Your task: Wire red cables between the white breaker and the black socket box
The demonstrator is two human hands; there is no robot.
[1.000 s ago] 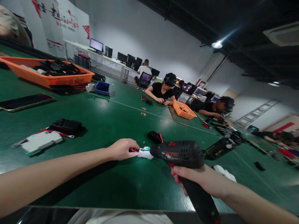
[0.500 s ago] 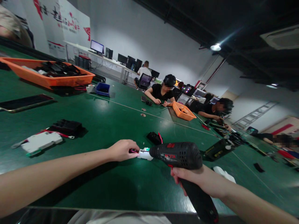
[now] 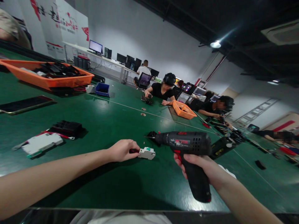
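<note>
My right hand [image 3: 195,163] is wrapped round the handle of a black and red cordless drill [image 3: 187,143]. The drill points left, its thin bit apart from and above a white circuit breaker [image 3: 147,153] with a green part on top. My left hand [image 3: 123,150] pinches the left end of this breaker, along with a small dark and red piece mostly hidden by the fingers. Behind the drill's tip lies a black part [image 3: 153,137], partly covered. On the left, another white breaker module [image 3: 44,143] with red wire lies against a black block [image 3: 66,128].
An orange basket [image 3: 51,83] of black parts stands at the far left, beside a small blue bin [image 3: 102,89]. A phone [image 3: 25,104] lies nearer. Across the green table [image 3: 112,121], people work around a smaller orange basket [image 3: 184,113]. A black box [image 3: 220,147] stands right of the drill.
The drill has lifted up and to the right, its bit coming away from the breaker. My left hand has stayed in place on the breaker. Across the table, a co-worker's hand has risen.
</note>
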